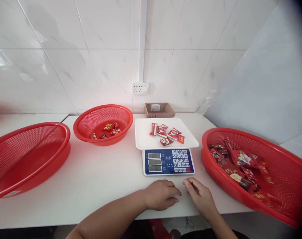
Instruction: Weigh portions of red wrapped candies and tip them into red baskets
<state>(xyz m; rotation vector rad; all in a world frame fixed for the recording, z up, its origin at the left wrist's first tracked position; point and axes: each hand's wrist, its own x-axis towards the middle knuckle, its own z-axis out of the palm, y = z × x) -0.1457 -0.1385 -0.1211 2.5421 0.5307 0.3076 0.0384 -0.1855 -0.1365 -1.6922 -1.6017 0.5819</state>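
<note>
My left hand [163, 195] rests on the white table in front of the scale, back of the hand up. Its fingers are loosely bent, thumb and forefinger apart, holding nothing. Just to its right, my right hand [200, 196] is loosely curled, its fingertips drawn together with nothing visible in them. The hands do not touch. Beyond them stands a digital scale [168, 161] with a blue keypad panel; its display digits are too faint to read. Several red wrapped snack packets [162, 130] lie loosely on its white weighing tray [143, 137].
At right, a red plastic basket [207, 159] holds many red snack packets [243, 159]. Behind left, a round red basket [87, 120] contains several packets. Another red basket [53, 149] stands at far left. Against the tiled wall sit a cardboard box [163, 115] and a power socket [140, 88].
</note>
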